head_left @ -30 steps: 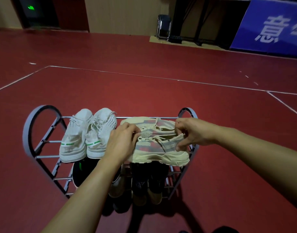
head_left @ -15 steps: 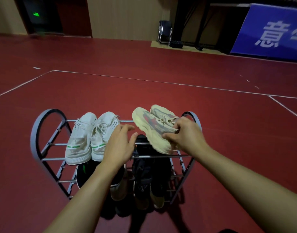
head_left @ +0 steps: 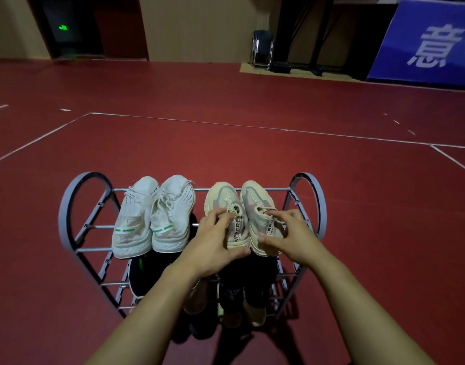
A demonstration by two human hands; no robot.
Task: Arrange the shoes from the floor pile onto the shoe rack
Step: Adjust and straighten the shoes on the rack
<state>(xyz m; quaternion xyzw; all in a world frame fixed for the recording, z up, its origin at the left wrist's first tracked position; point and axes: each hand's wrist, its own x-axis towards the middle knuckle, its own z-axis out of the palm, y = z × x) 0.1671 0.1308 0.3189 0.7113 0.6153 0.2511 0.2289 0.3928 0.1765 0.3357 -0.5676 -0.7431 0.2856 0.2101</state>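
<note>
A grey metal shoe rack [head_left: 65, 214] stands on the red floor in front of me. On its top tier, at the left, sits a white pair with green marks [head_left: 152, 219]. To its right stands a beige pair, toes pointing away: the left beige shoe [head_left: 220, 198] and the right beige shoe [head_left: 257, 198], touching side by side. My left hand [head_left: 215, 241] grips the heel end of the left beige shoe, thumb under the heel. My right hand [head_left: 292, 233] grips the heel end of the right one. My arms hide part of the lower tiers.
Dark shoes [head_left: 141, 275] and a black pair [head_left: 231, 293] fill the lower tiers. Red floor with white court lines [head_left: 226, 123] stretches beyond the rack. A folded chair [head_left: 262, 48] and a blue banner [head_left: 431, 40] stand far back against the wall.
The beige pair lay sideways across the top tier, was lifted and turned by my right hand, and now stands toes away. Each hand now holds one shoe.
</note>
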